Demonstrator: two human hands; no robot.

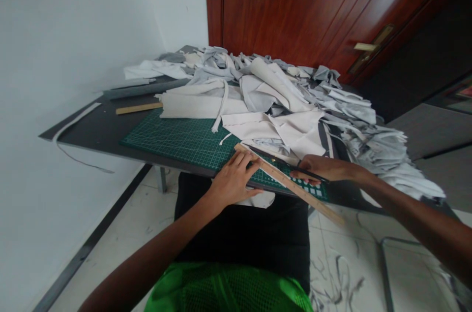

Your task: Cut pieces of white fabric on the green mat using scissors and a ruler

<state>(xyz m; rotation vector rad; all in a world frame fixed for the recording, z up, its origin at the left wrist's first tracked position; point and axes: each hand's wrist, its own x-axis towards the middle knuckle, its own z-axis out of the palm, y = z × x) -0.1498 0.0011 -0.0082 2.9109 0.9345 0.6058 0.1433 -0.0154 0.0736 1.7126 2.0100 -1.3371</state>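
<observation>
My left hand (234,179) presses flat on a wooden ruler (291,184), which lies slantwise across the near corner of a green cutting mat (177,142) and sticks out past the table edge. My right hand (319,167) grips a long black-handled cutting tool (287,164) alongside the ruler, its tip hidden among the sheets. A pale sheet of leather or fabric (280,130) lies on the mat under both tools. Behind it rises a heap of grey-white offcuts (280,90).
The dark table top (92,130) stands against a white wall (73,31). A wooden strip (139,108) lies at the mat's far edge. A red-brown door (295,7) stands behind the table. Pale strips litter the tiled floor (332,277), and a black seat (239,233) is below me.
</observation>
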